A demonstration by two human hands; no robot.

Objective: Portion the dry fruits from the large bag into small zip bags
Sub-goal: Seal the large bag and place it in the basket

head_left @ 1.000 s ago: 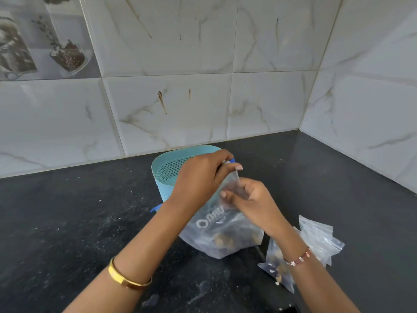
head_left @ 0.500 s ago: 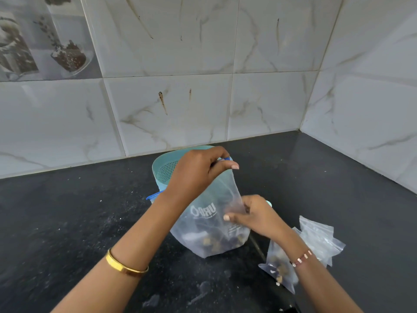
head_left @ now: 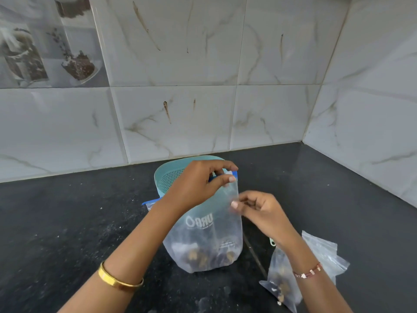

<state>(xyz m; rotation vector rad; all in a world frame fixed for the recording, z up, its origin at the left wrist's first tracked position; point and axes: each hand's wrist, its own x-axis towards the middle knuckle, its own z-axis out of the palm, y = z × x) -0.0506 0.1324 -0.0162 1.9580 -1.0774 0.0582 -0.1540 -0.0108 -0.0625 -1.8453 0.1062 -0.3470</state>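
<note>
Dry fruits (head_left: 203, 256) are seen heaped at the bottom of the large bag (head_left: 203, 236), a clear pouch with white lettering that is stood upright on the black countertop (head_left: 67, 233), near its middle and well in from the back edge. The bag's blue zip top is pinched between thumb and fingers of the left hand (head_left: 198, 184). The bag's right side is met by the right hand (head_left: 259, 208), whose fingers are curled; whether the plastic is actually gripped there cannot be told. A teal perforated basket (head_left: 167, 177) is placed just behind the bag, toward the tiled wall. Small zip bags (head_left: 325, 254) are laid toward the countertop's front right, partly hidden under the right wrist; one of them (head_left: 279, 283) is seen holding some fruit pieces.
</note>
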